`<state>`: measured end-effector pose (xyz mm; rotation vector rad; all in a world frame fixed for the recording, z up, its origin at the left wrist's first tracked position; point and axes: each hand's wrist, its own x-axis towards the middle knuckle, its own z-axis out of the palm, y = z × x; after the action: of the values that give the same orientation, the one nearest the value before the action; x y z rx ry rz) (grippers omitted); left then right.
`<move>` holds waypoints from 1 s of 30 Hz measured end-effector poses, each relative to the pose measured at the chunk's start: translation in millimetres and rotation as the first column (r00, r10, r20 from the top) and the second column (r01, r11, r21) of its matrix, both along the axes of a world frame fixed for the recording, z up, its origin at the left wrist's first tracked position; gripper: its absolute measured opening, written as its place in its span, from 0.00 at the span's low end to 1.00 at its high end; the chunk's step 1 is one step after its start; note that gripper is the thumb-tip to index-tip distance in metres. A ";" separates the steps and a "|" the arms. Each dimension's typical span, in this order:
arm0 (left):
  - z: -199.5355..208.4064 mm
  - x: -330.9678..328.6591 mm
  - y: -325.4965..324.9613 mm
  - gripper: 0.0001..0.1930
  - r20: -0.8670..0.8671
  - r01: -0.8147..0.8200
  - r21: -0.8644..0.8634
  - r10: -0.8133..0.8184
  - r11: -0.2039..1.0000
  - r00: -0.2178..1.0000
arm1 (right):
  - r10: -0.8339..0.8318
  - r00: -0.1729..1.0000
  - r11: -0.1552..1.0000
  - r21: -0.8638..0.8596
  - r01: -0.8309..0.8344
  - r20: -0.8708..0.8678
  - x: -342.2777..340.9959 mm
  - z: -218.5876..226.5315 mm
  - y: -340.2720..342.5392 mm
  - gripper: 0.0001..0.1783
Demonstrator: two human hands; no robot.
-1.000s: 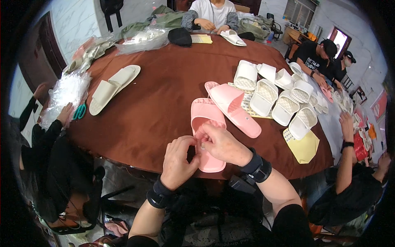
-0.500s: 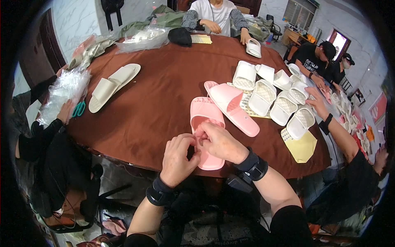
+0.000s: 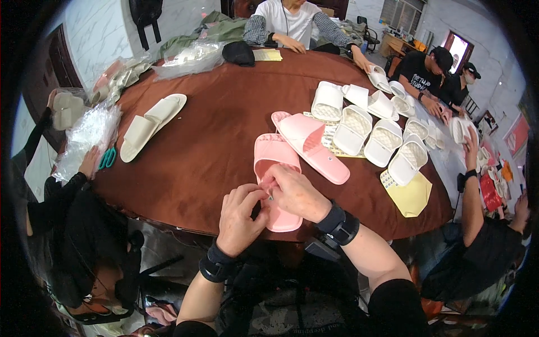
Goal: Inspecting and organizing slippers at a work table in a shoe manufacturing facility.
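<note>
At the table's front edge lies a pink slipper [image 3: 285,219], its toe strap pointing away from me. Over its insole both my hands meet with fingers pinched. My left hand [image 3: 240,216] is on the left, thumb and fingertips close together. My right hand [image 3: 296,194] reaches in from the right, fingers bent down at the insole just behind the strap. A tiny greenish spot shows between the fingertips; what they pinch is too small to make out. A second pink slipper [image 3: 303,132] lies tilted beyond, with a small dot on its heel area, partly on a sticker sheet [image 3: 341,148].
Several white slippers [image 3: 352,130] crowd the right side, one on a yellow sheet [image 3: 412,201]. A cream pair [image 3: 151,126] lies left, near teal scissors [image 3: 107,158] and clear plastic bags [image 3: 90,135]. A black cap [image 3: 238,54] sits at the far edge. Co-workers surround the brown-covered table [image 3: 208,157].
My hands stay pinched over the pink slipper, nearly still. The co-worker on the right now holds up a white slipper; the one on the left lifts a pale slipper. The person opposite reaches further right.
</note>
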<state>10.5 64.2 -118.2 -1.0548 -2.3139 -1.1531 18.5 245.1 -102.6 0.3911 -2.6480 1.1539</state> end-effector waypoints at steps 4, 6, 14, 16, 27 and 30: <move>-1.0 -0.9 0.5 0.15 -0.038 0.004 -0.025 -0.005 1.000 0.999 | -0.031 0.998 0.999 0.036 0.033 -0.045 -3.8 -5.5 2.0 0.07; -3.0 -1.8 0.6 0.15 -0.060 0.009 -0.044 -0.012 0.999 0.998 | -0.034 0.998 0.999 0.038 0.036 -0.060 -2.0 -3.1 1.9 0.07; 6.3 6.6 4.1 0.14 -0.154 0.020 -0.144 -0.042 0.989 0.987 | 0.042 0.998 0.994 -0.099 -0.046 -0.046 6.1 4.2 14.4 0.09; 4.2 5.9 -0.8 0.13 -0.168 0.015 -0.133 -0.038 0.991 0.985 | 0.061 0.998 0.983 -0.173 -0.061 -0.001 17.0 20.6 24.6 0.10; 11.2 3.7 -3.2 0.13 -0.171 0.056 -0.177 -0.087 0.983 0.981 | -0.434 0.894 0.882 0.153 0.447 -0.109 51.7 9.4 133.7 0.16; 6.6 -0.2 -3.1 0.13 -0.180 0.052 -0.174 -0.084 0.983 0.980 | -0.455 0.889 0.889 0.074 0.451 0.048 52.1 20.0 127.9 0.19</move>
<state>10.2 61.1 -111.5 -1.2548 -2.2728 -0.8521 70.6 373.0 -82.6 -0.2562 -2.6254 0.9453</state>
